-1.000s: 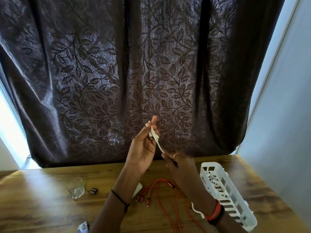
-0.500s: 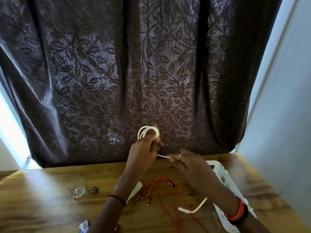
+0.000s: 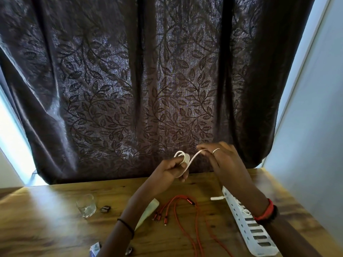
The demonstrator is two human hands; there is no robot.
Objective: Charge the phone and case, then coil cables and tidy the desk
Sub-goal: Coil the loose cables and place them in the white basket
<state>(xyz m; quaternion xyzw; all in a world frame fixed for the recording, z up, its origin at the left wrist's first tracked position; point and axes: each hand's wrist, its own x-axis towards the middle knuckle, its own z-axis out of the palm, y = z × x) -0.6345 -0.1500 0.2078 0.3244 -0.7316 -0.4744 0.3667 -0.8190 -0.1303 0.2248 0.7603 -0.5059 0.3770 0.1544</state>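
My left hand (image 3: 173, 168) is raised above the wooden desk (image 3: 55, 227) and grips a small coil of white cable (image 3: 182, 158) wound around its fingers. My right hand (image 3: 220, 154) pinches the free run of the same cable just right of the coil. The cable's white plug end (image 3: 216, 198) hangs near the basket. A red multi-head cable (image 3: 178, 212) lies loose on the desk below my hands. A white oblong object (image 3: 148, 213) lies partly under my left forearm.
A white slotted plastic basket (image 3: 248, 229) lies along the desk's right side. A drinking glass (image 3: 86, 205) and a small dark item (image 3: 105, 209) stand at the left. A dark leaf-patterned curtain (image 3: 139, 89) hangs behind the desk; a wall closes the right.
My right hand rose from low beside the coil to level with it, carrying the cable over. The coil in my left hand has grown. The hanging plug end moved up and right.
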